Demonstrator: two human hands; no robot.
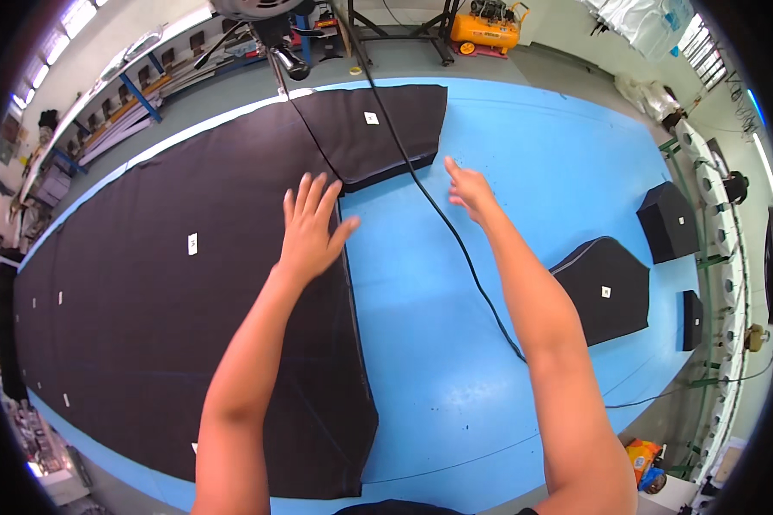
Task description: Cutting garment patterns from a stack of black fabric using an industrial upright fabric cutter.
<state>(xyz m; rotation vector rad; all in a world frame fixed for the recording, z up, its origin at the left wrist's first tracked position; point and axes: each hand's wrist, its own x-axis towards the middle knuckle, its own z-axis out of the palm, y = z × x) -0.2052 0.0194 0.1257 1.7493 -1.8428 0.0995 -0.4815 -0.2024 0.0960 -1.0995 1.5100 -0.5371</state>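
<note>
My left hand [312,230] is spread, palm down, over the right edge of a large stack of black fabric [146,300] with small white labels. It holds nothing; whether it touches the cloth I cannot tell. My right hand [469,190] is over the blue table [421,343], with one finger pointing away from me and the others loosely bent, nothing visible in it. Beyond the hands lies a cut black fabric block [404,129], its thick near side facing me. A dark slit separates it from the large stack. A cutting machine [270,26] stands at the far edge.
A black power cable [442,219] runs across the table, passing between my arms. Smaller cut fabric stacks [618,296], [668,223] and a narrow fabric piece [692,320] lie at the right. An orange air compressor [487,33] stands on the floor beyond.
</note>
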